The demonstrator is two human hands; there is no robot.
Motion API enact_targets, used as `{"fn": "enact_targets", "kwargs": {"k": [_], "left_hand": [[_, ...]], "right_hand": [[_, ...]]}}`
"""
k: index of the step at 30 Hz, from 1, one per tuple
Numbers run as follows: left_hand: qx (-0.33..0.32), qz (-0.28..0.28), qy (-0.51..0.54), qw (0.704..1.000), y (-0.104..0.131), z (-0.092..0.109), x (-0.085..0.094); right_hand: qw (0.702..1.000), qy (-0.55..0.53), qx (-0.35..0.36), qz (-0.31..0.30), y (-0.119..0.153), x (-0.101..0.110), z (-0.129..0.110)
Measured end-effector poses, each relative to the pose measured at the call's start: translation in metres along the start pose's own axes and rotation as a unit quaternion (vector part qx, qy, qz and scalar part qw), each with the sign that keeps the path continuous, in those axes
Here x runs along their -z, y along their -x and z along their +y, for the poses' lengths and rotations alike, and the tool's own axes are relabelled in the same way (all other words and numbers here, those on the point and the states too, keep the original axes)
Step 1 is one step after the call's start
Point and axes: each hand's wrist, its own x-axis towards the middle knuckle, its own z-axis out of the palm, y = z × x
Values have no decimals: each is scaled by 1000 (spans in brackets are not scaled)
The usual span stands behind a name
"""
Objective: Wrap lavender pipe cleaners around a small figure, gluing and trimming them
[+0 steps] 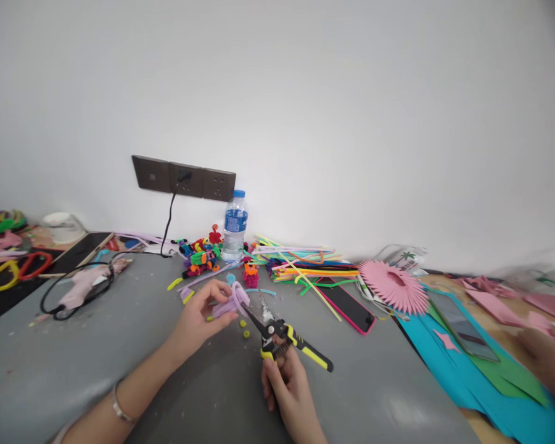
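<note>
My left hand [202,317] is closed in a pinch on a looped lilac pipe cleaner [234,301]. My right hand [287,385] grips a pair of snips [275,333] with black and yellow handles and a spring between them. The blades are parted and point up and left, the dark one close beside the lilac loop; whether they touch is unclear. Small yellow-green bits [246,334] lie below the loop. Just beyond my hands are a red and orange fuzzy figure [250,273] and a short light-blue strip [261,291].
A pink glue gun [84,285] with a black cord lies left. Behind are colourful fuzzy figures [201,256], a water bottle [235,227] and a pipe cleaner bundle [319,268]. To the right are a pink-edged phone [349,308], a pleated pink paper ring [382,296] and another person's hand [548,357].
</note>
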Motion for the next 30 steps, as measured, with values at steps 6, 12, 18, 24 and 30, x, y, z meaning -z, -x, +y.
{"fn": "enact_targets", "kwargs": {"k": [6,12,18,24,30], "left_hand": [[-10,-6,1,1000,0,0,0],[-19,5,-2,1000,-1,-2,0],[-28,19,-1,999,-2,-2,1],[-46,18,-7,999,-3,-1,2],[-48,33,3,998,-3,-2,-1]], "right_hand": [[1000,-10,0,3,0,0,2],[1000,-14,9,2,0,0,2],[1000,-5,5,-9,0,2,4],[1000,-8,2,-3,0,0,2],[1000,5,4,-9,0,3,9]]}}
